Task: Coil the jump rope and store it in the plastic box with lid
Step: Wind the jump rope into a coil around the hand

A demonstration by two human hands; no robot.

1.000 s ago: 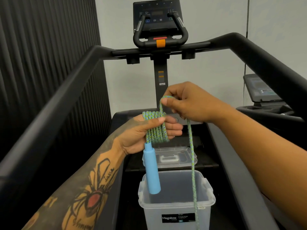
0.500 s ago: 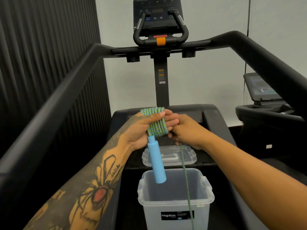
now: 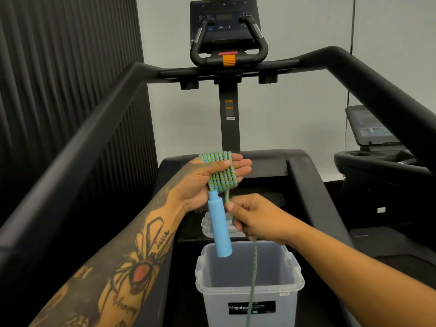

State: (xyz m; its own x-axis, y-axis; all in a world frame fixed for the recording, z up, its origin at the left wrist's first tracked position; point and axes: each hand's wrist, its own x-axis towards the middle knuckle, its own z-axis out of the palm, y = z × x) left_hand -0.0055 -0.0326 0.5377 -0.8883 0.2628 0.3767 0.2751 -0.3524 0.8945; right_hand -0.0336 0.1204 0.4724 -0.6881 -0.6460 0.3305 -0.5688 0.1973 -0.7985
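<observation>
The green-and-blue jump rope [image 3: 221, 175] is wound in several turns around my left hand [image 3: 200, 185], whose thumb presses the coil against straight fingers. Its blue handle [image 3: 219, 230] hangs down from the coil over the box. My right hand [image 3: 257, 218] sits just below the coil and pinches the loose strand, which drops past the front of the box and out of view. The clear plastic box [image 3: 295, 277] stands uncovered on the treadmill deck below both hands. Its clear lid [image 3: 207, 226] lies flat behind it, mostly hidden by the handle and my right hand.
I stand on a black treadmill; its side rails [image 3: 94, 138] run along both sides and meet at the console [image 3: 224, 24] ahead. A second machine [image 3: 377, 149] stands at the right. A dark ribbed wall is on the left.
My right hand has come down from above the coil to below it, carrying the loose strand. My left hand's fingers have straightened, and the coil stays on it.
</observation>
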